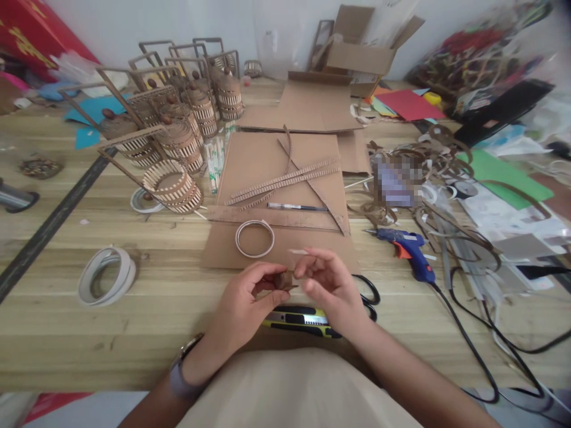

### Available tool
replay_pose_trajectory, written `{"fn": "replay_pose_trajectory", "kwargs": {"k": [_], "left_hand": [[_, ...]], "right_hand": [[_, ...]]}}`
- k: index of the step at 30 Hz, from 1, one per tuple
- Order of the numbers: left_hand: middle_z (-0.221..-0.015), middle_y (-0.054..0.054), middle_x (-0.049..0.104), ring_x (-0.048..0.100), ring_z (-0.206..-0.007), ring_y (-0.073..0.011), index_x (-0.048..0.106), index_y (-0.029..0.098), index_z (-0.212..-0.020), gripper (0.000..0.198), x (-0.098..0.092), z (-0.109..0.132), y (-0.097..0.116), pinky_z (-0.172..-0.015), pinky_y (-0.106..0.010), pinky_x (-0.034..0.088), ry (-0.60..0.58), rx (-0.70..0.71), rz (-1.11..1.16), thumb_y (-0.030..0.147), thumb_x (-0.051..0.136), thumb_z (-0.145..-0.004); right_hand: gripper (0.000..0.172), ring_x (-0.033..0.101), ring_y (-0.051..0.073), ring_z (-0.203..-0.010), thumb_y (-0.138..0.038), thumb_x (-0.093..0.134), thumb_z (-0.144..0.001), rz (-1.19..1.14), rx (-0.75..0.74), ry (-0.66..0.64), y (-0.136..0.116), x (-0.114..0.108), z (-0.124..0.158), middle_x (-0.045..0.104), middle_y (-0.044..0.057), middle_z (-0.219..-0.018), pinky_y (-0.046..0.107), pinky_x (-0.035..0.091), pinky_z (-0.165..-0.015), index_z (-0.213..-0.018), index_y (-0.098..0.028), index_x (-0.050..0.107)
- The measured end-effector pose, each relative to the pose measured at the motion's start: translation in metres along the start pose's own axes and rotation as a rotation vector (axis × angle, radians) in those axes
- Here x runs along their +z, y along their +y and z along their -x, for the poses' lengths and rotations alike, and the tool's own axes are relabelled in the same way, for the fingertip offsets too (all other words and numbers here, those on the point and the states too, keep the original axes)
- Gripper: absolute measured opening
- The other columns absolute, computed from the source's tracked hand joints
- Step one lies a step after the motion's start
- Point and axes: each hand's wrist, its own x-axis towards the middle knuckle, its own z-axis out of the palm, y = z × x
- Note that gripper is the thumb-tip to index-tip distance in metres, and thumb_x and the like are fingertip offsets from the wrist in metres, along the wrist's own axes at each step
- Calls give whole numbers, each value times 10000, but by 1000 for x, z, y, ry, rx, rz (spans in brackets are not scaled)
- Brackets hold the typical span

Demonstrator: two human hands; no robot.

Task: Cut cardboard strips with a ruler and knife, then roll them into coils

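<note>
My left hand (250, 297) is closed, pinching a small brown piece (282, 279) that looks like rolled cardboard strip, partly hidden by my fingers. Just to its right is my right hand (328, 285), with thumb and fingers apart and slightly blurred. Beneath my hands lies a yellow and black box cutter (303, 321). Black scissor handles (369, 294) show beside my right hand. Beyond the hands, a roll of tape (254, 239) rests on a cardboard sheet (285, 249).
Several handled cardboard-and-stick baskets (173, 187) stand at the left. Corrugated strips (285, 181), a pen (297, 207) and a ruler (250, 216) lie ahead. A blue glue gun (408, 246) with its cord is at right, near tangled brown strips (428, 154). Wide tape (107, 276) lies left.
</note>
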Motion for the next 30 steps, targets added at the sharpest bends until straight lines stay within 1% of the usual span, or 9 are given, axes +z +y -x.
{"fn": "replay_pose_trajectory", "kwargs": {"k": [1,2,3,5,8,14,19,22,30], "left_hand": [[-958,-45,718,690,-847,-170,708,179,-1030,260,0,0,0,-779,-300,598,8,9,-12,223,713,-774],[-956,-44,715,688,-844,-169,709,181,-1031,260,0,0,1,-785,-302,598,16,18,-28,220,711,-774],[-957,-44,712,686,-844,-167,711,183,-1031,259,0,0,1,-792,-304,597,23,26,-44,216,711,-773],[-958,-43,709,686,-847,-166,712,184,-1026,254,0,-1,1,-799,-304,596,32,42,-70,210,711,-774],[-947,-38,705,685,-843,-162,712,180,-1021,244,0,-1,0,-792,-296,598,31,71,-83,198,704,-778],[-953,-35,700,686,-851,-160,709,186,-1021,239,0,-2,-1,-797,-288,596,45,113,-110,162,694,-784],[-946,-22,691,678,-847,-142,707,192,-1025,243,1,-2,-2,-793,-254,580,50,174,-157,116,685,-794],[-950,-17,688,674,-847,-135,703,194,-1039,262,0,-1,-3,-789,-239,570,39,187,-177,95,684,-797],[-934,-3,683,664,-826,-128,696,213,-1041,267,0,-1,-2,-771,-232,555,27,218,-217,79,680,-811]], "right_hand": [[243,587,142,-759,-434,653,-900,-49,51,30,0,-1,-2,613,-1,-863,298,513,-678,-1107,-308,625],[211,566,137,-740,-462,663,-884,-90,105,63,0,-1,-4,598,2,-853,291,500,-663,-994,-281,658],[222,548,132,-720,-476,686,-861,-130,163,88,-1,0,-6,586,2,-837,286,489,-653,-897,-258,666],[251,524,124,-689,-467,755,-794,-215,278,113,-1,1,-8,571,-7,-797,277,469,-642,-798,-235,659],[251,501,112,-660,-421,823,-724,-344,401,115,-3,2,-10,569,-21,-743,257,438,-625,-774,-227,671],[250,477,95,-627,-377,866,-672,-492,519,156,-7,2,-12,571,-30,-683,235,407,-612,-736,-208,692],[242,497,87,-626,-350,879,-656,-555,626,125,-6,3,-11,591,-33,-650,222,404,-624,-731,-193,711],[223,518,90,-641,-328,878,-657,-571,645,117,-5,5,-10,611,-32,-660,226,413,-643,-737,-196,717],[219,557,90,-671,-276,887,-630,-521,619,101,-6,7,-11,632,-39,-696,228,443,-672,-735,-200,710]]}}
